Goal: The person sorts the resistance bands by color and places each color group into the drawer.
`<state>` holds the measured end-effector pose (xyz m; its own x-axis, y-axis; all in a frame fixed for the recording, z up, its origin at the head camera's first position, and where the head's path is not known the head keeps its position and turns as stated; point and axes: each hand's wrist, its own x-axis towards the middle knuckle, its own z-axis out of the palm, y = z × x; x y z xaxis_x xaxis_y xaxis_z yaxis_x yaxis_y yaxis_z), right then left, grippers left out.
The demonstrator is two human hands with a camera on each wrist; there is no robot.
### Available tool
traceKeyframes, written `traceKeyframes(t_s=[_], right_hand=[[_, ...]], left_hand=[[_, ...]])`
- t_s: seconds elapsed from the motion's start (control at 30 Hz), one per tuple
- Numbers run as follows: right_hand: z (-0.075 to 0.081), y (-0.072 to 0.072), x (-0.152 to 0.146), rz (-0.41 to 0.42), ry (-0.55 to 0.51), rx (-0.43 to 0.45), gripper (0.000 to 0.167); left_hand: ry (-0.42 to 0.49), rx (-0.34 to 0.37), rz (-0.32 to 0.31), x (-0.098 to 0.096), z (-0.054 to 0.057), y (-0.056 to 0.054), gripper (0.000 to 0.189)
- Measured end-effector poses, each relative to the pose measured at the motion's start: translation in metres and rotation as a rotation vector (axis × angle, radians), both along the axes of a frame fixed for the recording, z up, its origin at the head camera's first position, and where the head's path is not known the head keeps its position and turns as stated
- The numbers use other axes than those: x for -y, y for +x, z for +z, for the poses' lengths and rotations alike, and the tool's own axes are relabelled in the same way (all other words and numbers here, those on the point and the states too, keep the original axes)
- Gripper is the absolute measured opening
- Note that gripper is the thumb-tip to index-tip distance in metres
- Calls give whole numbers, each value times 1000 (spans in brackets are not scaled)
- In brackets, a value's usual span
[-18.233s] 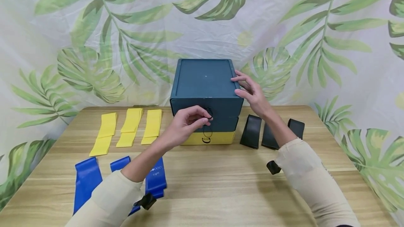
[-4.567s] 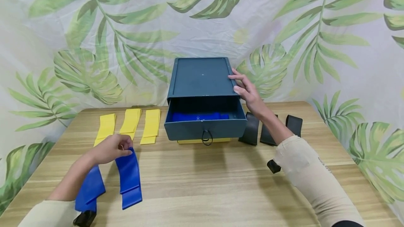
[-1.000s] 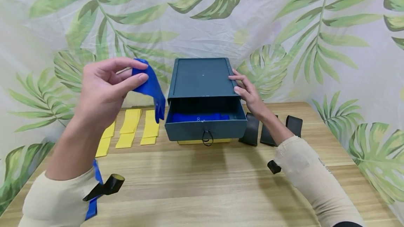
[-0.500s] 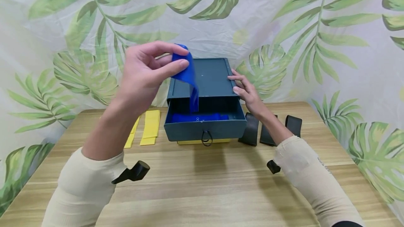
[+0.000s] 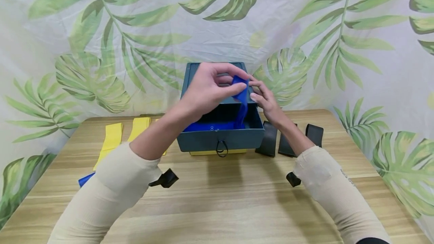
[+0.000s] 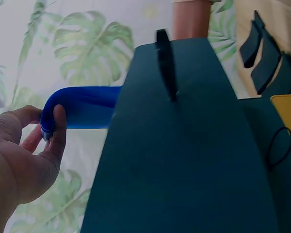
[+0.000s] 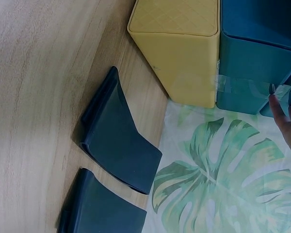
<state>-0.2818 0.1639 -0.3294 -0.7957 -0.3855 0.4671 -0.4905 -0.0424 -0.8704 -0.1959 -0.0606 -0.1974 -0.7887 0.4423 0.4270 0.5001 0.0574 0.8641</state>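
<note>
My left hand (image 5: 211, 89) pinches the end of a blue resistance band (image 5: 241, 102) between thumb and fingers. The band hangs down into the right side of the pulled-out dark teal drawer (image 5: 203, 141). Another blue band (image 5: 200, 126) with white print lies flat inside that drawer. In the left wrist view the held band (image 6: 89, 108) curves over the fingers and passes behind the drawer front (image 6: 174, 155). My right hand (image 5: 269, 102) rests against the right top edge of the teal box (image 5: 190, 76), fingers loosely extended.
Below the teal box is a yellow drawer unit (image 5: 217, 153). Yellow bands (image 5: 109, 140) lie on the left, partly behind my left forearm, with a blue band (image 5: 86, 179) in front. Black bands (image 5: 314, 135) lie at right. A black loop pull (image 5: 222, 149) hangs from the drawer front.
Since the earliest frame the teal drawer was pulled out and a blue band placed inside. My left hand lifted another blue band off the table and carried it right, lowering it into the drawer.
</note>
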Motion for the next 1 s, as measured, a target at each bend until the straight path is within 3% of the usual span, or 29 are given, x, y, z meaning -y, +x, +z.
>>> traceKeyframes(t_s=[0.17, 0.37, 0.5, 0.67, 1.0], right_hand=[[-2, 0, -1, 0, -40, -22, 28], [-3, -1, 0, -7, -50, -34, 47], [-2, 0, -1, -5, -37, 0, 46], [1, 0, 1, -17, 26, 2, 46], [1, 0, 2, -39, 32, 11, 52]], left_hand=[[-33, -3, -14, -14, -1, -1, 19], [-45, 2, 7, -19, 0, 0, 20], [-73, 46, -6, -17, -6, 0, 20], [-135, 80, 19, -6, -17, 2, 20], [-303, 49, 114, 33, -33, 7, 18]])
